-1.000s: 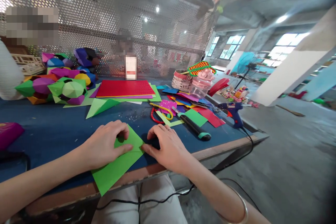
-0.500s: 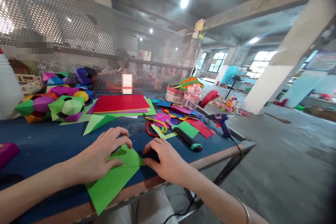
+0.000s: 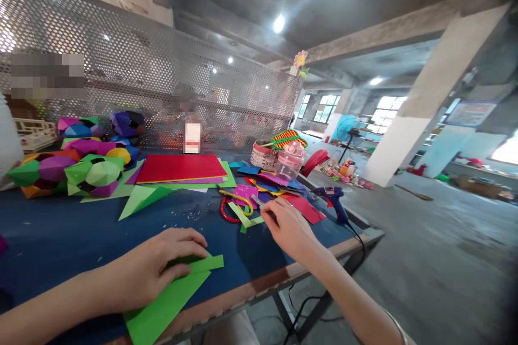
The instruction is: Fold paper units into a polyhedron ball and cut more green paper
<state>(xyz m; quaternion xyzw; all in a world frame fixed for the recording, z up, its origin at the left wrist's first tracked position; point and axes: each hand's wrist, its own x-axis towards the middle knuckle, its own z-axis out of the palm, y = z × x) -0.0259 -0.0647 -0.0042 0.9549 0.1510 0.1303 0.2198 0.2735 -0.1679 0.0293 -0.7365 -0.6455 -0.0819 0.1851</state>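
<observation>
My left hand [image 3: 162, 267] presses a sheet of green paper [image 3: 156, 312] onto the blue table near its front edge, fingers bent and thumb along a fold. A narrow folded strip of the sheet sticks out past the fingertips. My right hand [image 3: 289, 229] is away from the paper, its fingers curled over a utility knife. Only the knife's metal tip [image 3: 256, 200] shows; the black and teal handle is hidden under the hand. Just left of that hand lie scissors [image 3: 225, 215] with red and yellow handles, and light green paper offcuts [image 3: 245, 218].
A stack of coloured sheets [image 3: 182, 168] lies behind my hands. Several faceted paper balls [image 3: 95, 175] stand at left. A woven basket [image 3: 264, 155], a pink bottle [image 3: 290, 160] and a blue glue gun [image 3: 334, 202] with a trailing cord occupy the right. A perforated screen [image 3: 234, 97] stands behind.
My right hand has left the green paper and moved up and right onto the utility knife. My left hand stays on the paper, where a folded strip now shows. The view has shifted slightly.
</observation>
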